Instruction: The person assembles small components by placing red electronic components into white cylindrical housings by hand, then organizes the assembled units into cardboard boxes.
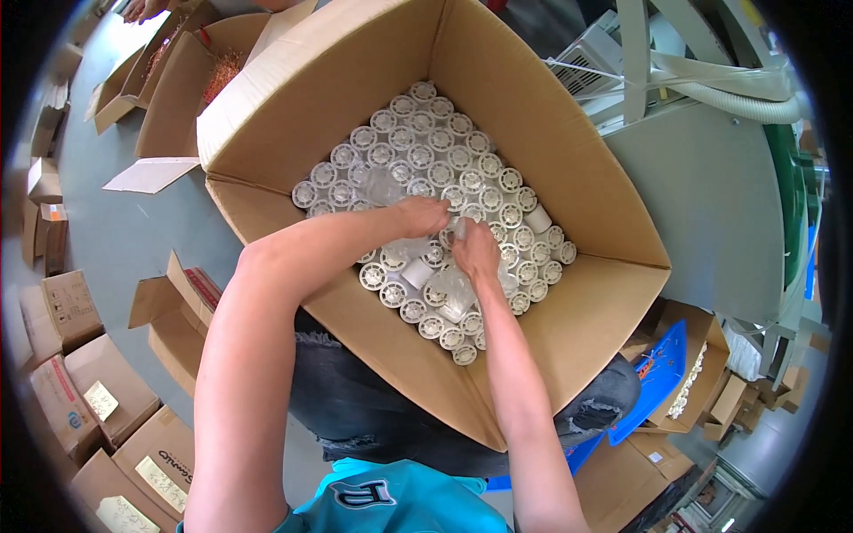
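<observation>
A large open cardboard box [569,115] stands between my legs. Rows of round white plastic parts with spoked ends [440,173] fill its bottom. A couple of white cylinders [538,218] lie on their sides among them. Both hands reach into the middle of the box, close together. My left hand [422,216] and my right hand [477,249] are closed on a crumpled clear plastic bag [456,291], which hangs below the right hand over the parts. Another loose piece of clear plastic [380,186] rests on the parts beside my left forearm. Fingertips are partly hidden.
Open cartons [173,133] with reddish wire-like pieces stand at the far left. Several closed cartons [115,382] are stacked at left. A blue tray [653,382] sits at right beside a carton of small white pieces [689,382]. A grey machine [702,195] borders the right.
</observation>
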Available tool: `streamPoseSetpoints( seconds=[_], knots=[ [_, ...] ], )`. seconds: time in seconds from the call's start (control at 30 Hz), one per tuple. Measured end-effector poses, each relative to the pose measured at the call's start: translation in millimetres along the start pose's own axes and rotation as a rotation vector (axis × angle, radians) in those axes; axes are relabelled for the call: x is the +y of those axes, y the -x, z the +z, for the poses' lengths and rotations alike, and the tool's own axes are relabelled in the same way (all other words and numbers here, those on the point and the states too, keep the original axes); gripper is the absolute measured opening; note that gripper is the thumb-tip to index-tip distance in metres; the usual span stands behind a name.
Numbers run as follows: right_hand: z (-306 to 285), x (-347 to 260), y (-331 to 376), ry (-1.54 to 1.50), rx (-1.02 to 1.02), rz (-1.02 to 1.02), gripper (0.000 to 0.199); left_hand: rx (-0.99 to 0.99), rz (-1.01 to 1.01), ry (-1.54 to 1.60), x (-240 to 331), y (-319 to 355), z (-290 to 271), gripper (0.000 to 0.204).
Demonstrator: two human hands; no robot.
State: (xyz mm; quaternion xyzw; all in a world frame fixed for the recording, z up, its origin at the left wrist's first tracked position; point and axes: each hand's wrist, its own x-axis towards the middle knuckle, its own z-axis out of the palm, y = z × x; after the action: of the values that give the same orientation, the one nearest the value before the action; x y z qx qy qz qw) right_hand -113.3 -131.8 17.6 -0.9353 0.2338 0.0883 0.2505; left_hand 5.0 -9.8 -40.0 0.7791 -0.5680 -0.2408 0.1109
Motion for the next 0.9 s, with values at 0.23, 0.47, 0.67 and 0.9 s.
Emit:
streamPoseSetpoints(
  seconds=[0.23, 0.47, 0.67, 0.9],
  knots=[
    [-1.3, 10.9, -7.9, -0.109, -0.01, 0.052, 0.026, -0.002, 0.193, -0.231, 9.1, 4.2, -14.4, 0.021],
    [-8.7, 10.2, -16.5, -0.123, 0.073, 0.158, 0.027, -0.093, 0.166, -0.24, 11.9, 4.5, -18.0, 0.022],
    [0.3, 20.0, -37.6, -0.065, 0.068, 0.115, 0.033, -0.063, 0.128, -0.089, 11.2, 4.6, -15.0, 0.019],
    [8.8, 24.7, -40.4, -0.079, 0.097, 0.057, 0.033, 0.001, 0.0, -0.03, 17.1, 4.7, -17.3, 0.015]
  ],
)
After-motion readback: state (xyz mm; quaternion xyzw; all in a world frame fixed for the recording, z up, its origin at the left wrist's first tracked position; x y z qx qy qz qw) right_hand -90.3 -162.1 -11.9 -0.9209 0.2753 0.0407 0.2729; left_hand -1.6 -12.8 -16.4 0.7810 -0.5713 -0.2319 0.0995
